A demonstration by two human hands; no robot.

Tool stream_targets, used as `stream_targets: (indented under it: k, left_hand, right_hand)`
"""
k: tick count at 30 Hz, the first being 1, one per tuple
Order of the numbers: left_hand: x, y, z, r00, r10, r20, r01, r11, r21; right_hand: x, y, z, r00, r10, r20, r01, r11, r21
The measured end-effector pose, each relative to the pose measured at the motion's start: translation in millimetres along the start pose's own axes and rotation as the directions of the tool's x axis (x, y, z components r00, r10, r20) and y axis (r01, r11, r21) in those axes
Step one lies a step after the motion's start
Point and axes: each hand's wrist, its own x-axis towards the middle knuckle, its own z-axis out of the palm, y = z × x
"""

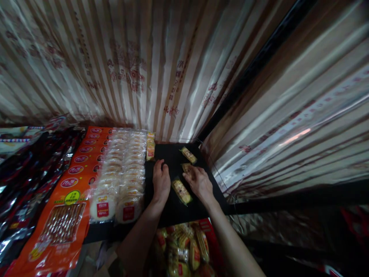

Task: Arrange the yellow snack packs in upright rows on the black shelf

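Observation:
My right hand [201, 184] has its fingers closed on a small wrapped snack [186, 167] on the black shelf. Just nearer to me lies a yellow wrapped snack [182, 191], and farther back a third wrapped snack [188, 154] lies by the shelf's far right corner. My left hand [161, 180] is open and holds nothing, its fingers stretched forward over the shelf. It is beside the rows of clear-wrapped round rice crackers [129, 184]. Beyond its fingertips, a few yellow packets [150, 148] stand at the end of these rows.
Below the shelf edge, between my forearms, a red box [211, 234] holds several yellow wrapped snacks. Overlapping orange snack bags [75, 188] and dark shiny packets [37, 165] fill the left. A printed curtain [173, 69] hangs behind, with a dark post [245, 77] at right.

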Motion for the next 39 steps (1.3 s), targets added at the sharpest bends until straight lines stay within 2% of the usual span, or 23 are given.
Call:
stream_targets:
  k: [2, 5, 8, 12, 14, 17, 19, 24, 30, 35, 39]
  left_hand:
    - [-1, -2, 3.0, 1.0, 0.007, 0.001, -0.007, 1.0, 0.006]
    - [-2, -4, 5.1, 0.999, 0.037, 0.005, -0.037, 0.998, 0.05]
    - [-6, -2, 3.2, 0.987, 0.161, 0.031, -0.163, 0.981, 0.109]
    - [-20, 5, -1.0, 0.934, 0.352, 0.056, -0.356, 0.915, 0.19]
    - [-28, 8, -1.5, 0.916, 0.394, 0.073, -0.4, 0.891, 0.214]
    - [-38, 8, -0.2, 0.899, 0.423, 0.117, -0.439, 0.871, 0.221]
    - [-40, 8, 0.7, 0.904, 0.415, 0.102, -0.428, 0.875, 0.227]
    - [-35, 6, -2.5, 0.935, 0.348, -0.061, -0.321, 0.908, 0.269]
    - [-30, 4, -8.5, 0.944, 0.326, -0.048, -0.313, 0.934, 0.172]
    - [-27, 1, -11.1, 0.969, 0.239, -0.055, -0.234, 0.968, 0.087]
    - [-25, -2, -13.7, 0.98, 0.196, -0.044, -0.194, 0.979, 0.058]
  right_hand:
    - [-2, 7, 3, 0.999, 0.002, 0.045, -0.004, 0.999, 0.035]
    - [-2, 11, 4, 0.999, -0.031, 0.01, 0.03, 0.994, 0.1]
    - [2, 6, -6, 0.998, -0.064, -0.027, 0.067, 0.98, 0.187]
    - [11, -12, -25, 0.989, -0.12, 0.091, 0.083, 0.938, 0.335]
    - [17, -26, -30, 0.977, -0.125, 0.174, 0.057, 0.935, 0.349]
    - [27, -49, -27, 0.963, -0.138, 0.23, 0.062, 0.949, 0.31]
    - [33, -64, -19, 0.955, -0.163, 0.248, 0.092, 0.957, 0.275]
    - [44, -91, 2, 0.927, -0.274, 0.256, 0.237, 0.957, 0.167]
    - [57, -110, 11, 0.907, -0.351, 0.233, 0.312, 0.931, 0.187]
    - [57, -112, 24, 0.924, -0.334, 0.187, 0.287, 0.928, 0.237]
    - [54, -108, 39, 0.937, -0.29, 0.194, 0.201, 0.903, 0.38]
